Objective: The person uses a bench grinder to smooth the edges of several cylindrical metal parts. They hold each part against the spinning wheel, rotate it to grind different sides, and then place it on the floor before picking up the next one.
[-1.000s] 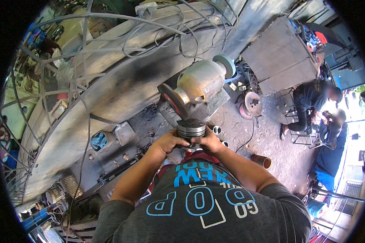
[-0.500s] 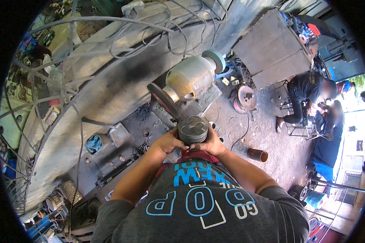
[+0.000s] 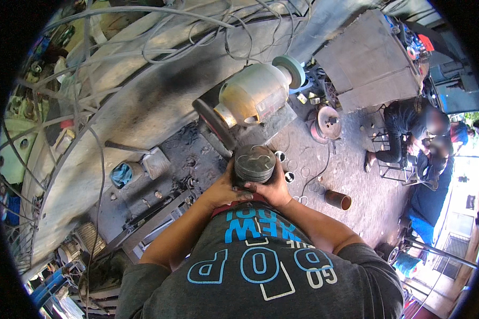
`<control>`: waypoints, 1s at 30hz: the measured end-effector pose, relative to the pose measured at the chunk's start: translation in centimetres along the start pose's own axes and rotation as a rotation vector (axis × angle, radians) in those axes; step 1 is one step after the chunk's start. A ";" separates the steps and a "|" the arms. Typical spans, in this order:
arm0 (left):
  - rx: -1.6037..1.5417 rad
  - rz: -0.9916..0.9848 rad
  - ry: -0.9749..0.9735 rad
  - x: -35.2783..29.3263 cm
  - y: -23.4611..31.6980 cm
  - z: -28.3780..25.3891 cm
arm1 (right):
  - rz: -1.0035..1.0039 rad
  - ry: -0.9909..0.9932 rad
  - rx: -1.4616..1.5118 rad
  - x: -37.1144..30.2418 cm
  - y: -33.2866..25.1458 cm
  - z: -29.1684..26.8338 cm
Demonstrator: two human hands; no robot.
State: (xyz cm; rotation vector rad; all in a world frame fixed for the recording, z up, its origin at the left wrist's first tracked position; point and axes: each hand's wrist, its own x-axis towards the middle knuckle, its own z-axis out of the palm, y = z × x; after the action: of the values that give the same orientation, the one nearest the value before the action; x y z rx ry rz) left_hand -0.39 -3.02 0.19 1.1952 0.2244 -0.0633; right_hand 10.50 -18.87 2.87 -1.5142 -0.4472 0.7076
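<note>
Between both hands, in front of my body, I hold a dark grey engine piston (image 3: 254, 163), its crown with curved recesses facing up and ring grooves round its side. My left hand (image 3: 226, 187) grips its left side, fingers reaching under it. My right hand (image 3: 274, 187) wraps its right side, thumb across the lower front. Just beyond the piston stands a bench grinder (image 3: 253, 95) with a yellowed metal motor body. Its near dark wheel (image 3: 214, 124) lies closest to the piston, apart or touching I cannot tell. A grey-green wheel (image 3: 289, 72) sits at its far end.
Cables (image 3: 197, 32) hang over a curved metal panel (image 3: 117, 117) at left. On the floor are a rusty pipe piece (image 3: 337, 200), several thin rings, a cable reel (image 3: 326, 125) and a tub with blue cloth (image 3: 125, 174). Two people (image 3: 404, 127) sit at far right.
The piston stays in both hands and has turned slightly, while my fingers have shifted along its lower side. The view has moved a little.
</note>
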 end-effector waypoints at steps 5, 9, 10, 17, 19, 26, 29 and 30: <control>0.090 -0.001 0.172 1.1 -0.7 0.2 | 0.226 -0.026 0.063 1.5 -0.5 0.0; 0.025 0.000 0.271 1.6 -1.8 0.1 | 0.166 -0.092 0.072 2.5 0.1 -0.3; -0.048 0.016 0.227 1.6 -1.8 0.1 | 0.195 -0.103 0.104 2.7 0.3 -0.3; -0.153 -0.065 0.112 2.4 0.2 0.0 | 0.342 -0.195 0.352 3.8 0.3 -0.7; -0.197 -0.056 0.089 2.7 0.3 0.0 | 0.352 -0.181 0.337 4.0 0.1 -0.6; -0.113 0.034 0.176 2.2 -0.1 0.6 | 0.261 -0.167 0.179 3.2 -1.0 -0.5; -0.037 0.088 0.217 1.2 0.2 1.1 | 0.193 -0.231 0.169 2.6 -1.8 -0.5; -0.034 0.094 0.220 1.0 0.3 1.3 | 0.170 -0.232 0.135 2.6 -2.0 -0.3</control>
State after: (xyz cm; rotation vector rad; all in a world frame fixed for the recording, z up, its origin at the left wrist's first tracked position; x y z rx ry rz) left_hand 0.83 -4.03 0.68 1.1769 0.3597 0.1545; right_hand 12.91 -17.21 4.44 -1.3592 -0.4384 1.0329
